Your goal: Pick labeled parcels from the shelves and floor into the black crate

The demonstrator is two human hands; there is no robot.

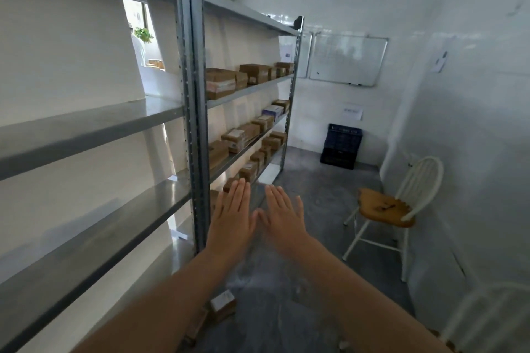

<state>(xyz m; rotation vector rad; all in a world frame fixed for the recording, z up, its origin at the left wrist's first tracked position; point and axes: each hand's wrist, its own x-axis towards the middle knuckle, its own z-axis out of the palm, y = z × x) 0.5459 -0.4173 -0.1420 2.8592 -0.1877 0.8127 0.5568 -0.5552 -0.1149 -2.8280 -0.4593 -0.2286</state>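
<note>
the left hand (233, 218) and the right hand (282, 219) are bare. behind them the left forearm (172, 289) and the right forearm (358, 289) are uncovered too.

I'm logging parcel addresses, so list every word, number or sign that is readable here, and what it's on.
No text is readable in this view.
Labels on the shelf parcels: too blurred.
Label on the floor parcel: too blurred.
Whiteboard: faint marks, unreadable.
Wall sheet: too small.
Rim lettering on the black crate: too small.
</note>
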